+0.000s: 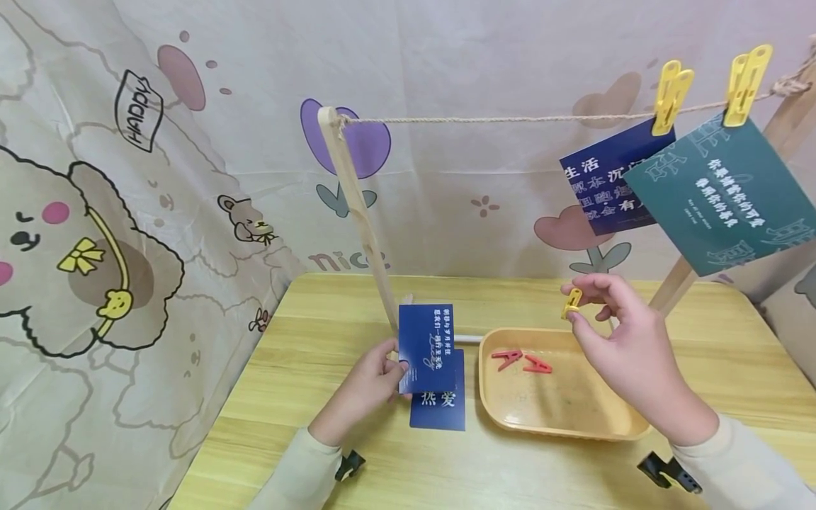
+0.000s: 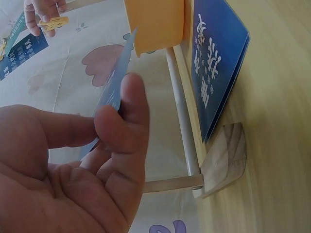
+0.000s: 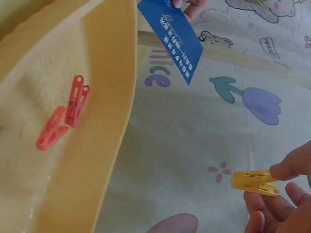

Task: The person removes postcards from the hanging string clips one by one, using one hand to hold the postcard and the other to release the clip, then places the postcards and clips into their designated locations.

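Observation:
My left hand (image 1: 376,372) pinches a blue card (image 1: 423,333) with white writing by its left edge, held above the table. Below it another blue card (image 1: 440,414) lies on the wood, partly covered from the head view; the left wrist view shows this lower card (image 2: 218,63) close up. Between thumb and fingers my right hand (image 1: 627,343) holds a yellow clothespin (image 1: 572,303), raised over the far side of a tan basket (image 1: 484,397). In the right wrist view the clothespin (image 3: 255,182) points away from the fingertips.
Two red clothespins (image 1: 537,365) lie in the basket. A rope (image 1: 478,120) spans a wooden frame (image 1: 360,212). On its right end hang a dark blue card (image 1: 605,191) and a green card (image 1: 720,205), each clipped by yellow clothespins (image 1: 746,85).

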Demonstrator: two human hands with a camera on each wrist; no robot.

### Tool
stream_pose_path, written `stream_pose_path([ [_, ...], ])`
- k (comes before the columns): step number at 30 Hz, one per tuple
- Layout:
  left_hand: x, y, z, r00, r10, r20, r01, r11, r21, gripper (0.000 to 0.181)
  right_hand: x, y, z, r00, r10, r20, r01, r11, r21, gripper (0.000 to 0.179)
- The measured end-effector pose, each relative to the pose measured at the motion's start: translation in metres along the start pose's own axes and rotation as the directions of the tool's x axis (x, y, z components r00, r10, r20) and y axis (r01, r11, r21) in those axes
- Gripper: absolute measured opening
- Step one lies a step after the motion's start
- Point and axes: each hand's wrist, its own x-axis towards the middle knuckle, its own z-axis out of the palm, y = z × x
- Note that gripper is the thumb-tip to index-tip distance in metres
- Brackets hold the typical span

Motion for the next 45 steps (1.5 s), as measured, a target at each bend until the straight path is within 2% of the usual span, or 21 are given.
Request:
stream_pose_path([
  [8,0.0,-0.006,0.007,0.995,-0.046,0.084,0.038,0.995,0.092,0.028,-0.007,0.01,0.005,0.998,0.044,0.037,-0.043,0.999,-0.021,0.046],
  [15,0.0,-0.009,0.01,0.992,-0.077,0.1,0.067,0.992,0.105,0.037,-0.011,0.016,0.008,0.996,0.076,0.053,-0.073,0.996,-0.046,0.045],
  [21,-0.001,-0.011,0.011,0.988,-0.081,0.13,0.067,0.992,0.106,0.027,-0.012,0.017,0.011,0.995,0.07,0.068,-0.066,0.996,-0.057,0.045],
  [28,0.0,-0.014,0.014,0.985,-0.102,0.142,0.084,0.988,0.132,0.026,-0.016,0.021,0.016,0.992,0.08,0.097,-0.072,0.994,-0.077,0.049],
  [35,0.002,-0.016,0.017,0.979,-0.125,0.164,0.107,0.988,0.112,0.01,-0.021,0.027,0.02,0.986,0.085,0.141,-0.064,0.987,-0.146,0.054],
  [37,0.002,-0.017,0.017,0.977,-0.132,0.166,0.115,0.988,0.107,0.009,-0.022,0.03,0.019,0.978,0.108,0.18,-0.077,0.982,-0.17,0.056],
  [39,0.002,-0.017,0.018,0.976,-0.14,0.166,0.124,0.987,0.104,0.009,-0.023,0.033,0.018,0.96,0.148,0.239,-0.103,0.976,-0.19,0.06],
  [43,0.002,-0.017,0.02,0.975,-0.154,0.157,0.138,0.985,0.107,0.01,-0.023,0.038,0.017,0.901,0.239,0.361,-0.158,0.958,-0.24,0.068],
  [45,0.002,-0.017,0.021,0.976,-0.155,0.154,0.138,0.984,0.111,0.009,-0.023,0.041,0.017,0.88,0.26,0.399,-0.156,0.949,-0.274,0.071],
])
